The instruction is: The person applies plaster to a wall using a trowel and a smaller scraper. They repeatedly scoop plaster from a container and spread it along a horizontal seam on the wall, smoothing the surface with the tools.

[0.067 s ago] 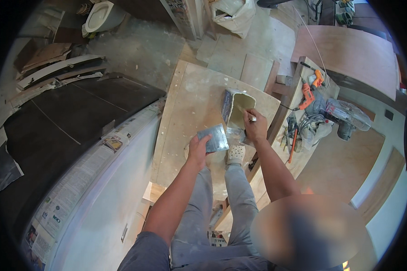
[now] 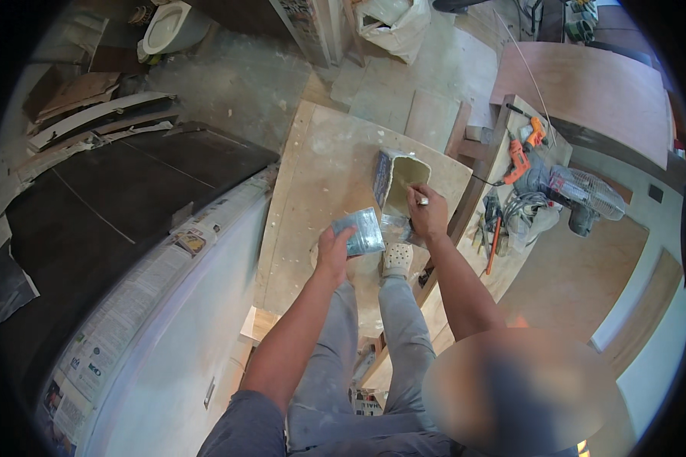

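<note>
Silver plate [image 2: 367, 231] is gripped by left fingers [image 2: 344, 235], a tool [image 2: 424, 202] by right fingers [image 2: 415, 196]; the box [image 2: 404, 174] stands open, the plate seemingly bare — probably early on.

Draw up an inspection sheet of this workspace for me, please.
Surface: wooden platform, marked with pale specks.
Job's things: silvery rectangular plate; open-topped container; small tool, mostly hidden.
Clutter: orange power tools and a caged fan, to the right.
Hands: left hand holds the plate; right hand grips the tool beside the container's opening.
Cables: grey coil near the fan.
Surroundings: toilet, white sack, newspaper sheets.
</note>
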Action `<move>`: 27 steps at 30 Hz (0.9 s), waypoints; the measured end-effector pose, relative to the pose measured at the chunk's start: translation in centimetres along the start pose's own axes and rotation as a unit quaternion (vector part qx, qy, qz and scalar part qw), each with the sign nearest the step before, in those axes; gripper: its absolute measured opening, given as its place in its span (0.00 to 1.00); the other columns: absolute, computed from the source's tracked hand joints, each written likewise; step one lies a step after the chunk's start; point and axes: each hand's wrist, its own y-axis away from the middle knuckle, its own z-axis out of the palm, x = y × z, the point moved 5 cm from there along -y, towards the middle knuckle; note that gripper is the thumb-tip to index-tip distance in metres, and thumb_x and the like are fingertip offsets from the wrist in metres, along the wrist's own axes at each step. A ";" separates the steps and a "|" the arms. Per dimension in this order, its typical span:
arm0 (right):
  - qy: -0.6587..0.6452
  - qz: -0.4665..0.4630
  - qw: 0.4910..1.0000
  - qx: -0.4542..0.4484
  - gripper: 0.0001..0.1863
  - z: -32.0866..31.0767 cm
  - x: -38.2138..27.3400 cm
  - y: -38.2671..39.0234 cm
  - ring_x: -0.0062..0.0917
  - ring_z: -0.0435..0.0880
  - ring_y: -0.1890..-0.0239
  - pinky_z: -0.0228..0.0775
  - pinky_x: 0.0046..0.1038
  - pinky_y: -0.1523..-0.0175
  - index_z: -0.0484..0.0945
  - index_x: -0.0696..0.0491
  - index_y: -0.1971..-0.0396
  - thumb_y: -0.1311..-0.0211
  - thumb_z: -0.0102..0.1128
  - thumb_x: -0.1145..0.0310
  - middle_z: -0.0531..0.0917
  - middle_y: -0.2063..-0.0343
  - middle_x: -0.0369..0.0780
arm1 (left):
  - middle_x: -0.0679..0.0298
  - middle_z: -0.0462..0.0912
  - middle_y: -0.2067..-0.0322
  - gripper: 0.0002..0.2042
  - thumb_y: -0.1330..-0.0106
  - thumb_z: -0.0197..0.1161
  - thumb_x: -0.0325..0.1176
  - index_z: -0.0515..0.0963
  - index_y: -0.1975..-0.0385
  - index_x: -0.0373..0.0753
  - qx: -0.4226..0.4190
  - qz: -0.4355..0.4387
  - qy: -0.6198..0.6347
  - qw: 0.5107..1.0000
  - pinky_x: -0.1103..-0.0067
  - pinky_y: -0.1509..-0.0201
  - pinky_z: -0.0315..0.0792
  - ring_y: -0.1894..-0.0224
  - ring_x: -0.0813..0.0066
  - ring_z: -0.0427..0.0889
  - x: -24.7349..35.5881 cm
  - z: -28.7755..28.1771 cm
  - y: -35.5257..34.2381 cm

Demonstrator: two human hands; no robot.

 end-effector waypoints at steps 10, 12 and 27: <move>-0.048 0.045 0.998 0.013 0.14 -3.5 -1.5 2.4 0.41 0.88 0.67 0.78 0.35 0.58 0.87 0.54 0.59 0.30 0.64 0.58 0.88 0.70 0.47 | 0.61 0.84 0.55 0.14 0.22 0.58 0.37 0.76 0.45 0.36 0.031 0.136 -0.123 0.983 0.77 0.75 0.84 0.63 0.74 0.85 1.3 1.1 -0.5; -0.089 0.009 0.995 0.049 0.14 -4.8 -0.5 4.1 0.35 0.88 0.69 0.77 0.32 0.60 0.86 0.56 0.58 0.29 0.63 0.60 0.88 0.71 0.46 | 0.60 0.84 0.55 0.15 0.21 0.56 0.38 0.76 0.43 0.35 0.036 0.158 -0.152 0.975 0.76 0.75 0.85 0.62 0.73 0.85 1.9 1.8 -0.4; -0.179 -0.015 0.977 0.114 0.12 -17.5 -7.5 19.0 0.16 0.82 0.68 0.72 0.19 0.62 0.84 0.68 0.53 0.28 0.59 0.75 0.87 0.69 0.40 | 0.40 0.82 0.51 0.21 0.18 0.46 0.43 0.73 0.40 0.33 0.027 0.162 -0.316 0.934 0.57 0.55 0.82 0.52 0.39 0.83 0.3 8.9 -6.1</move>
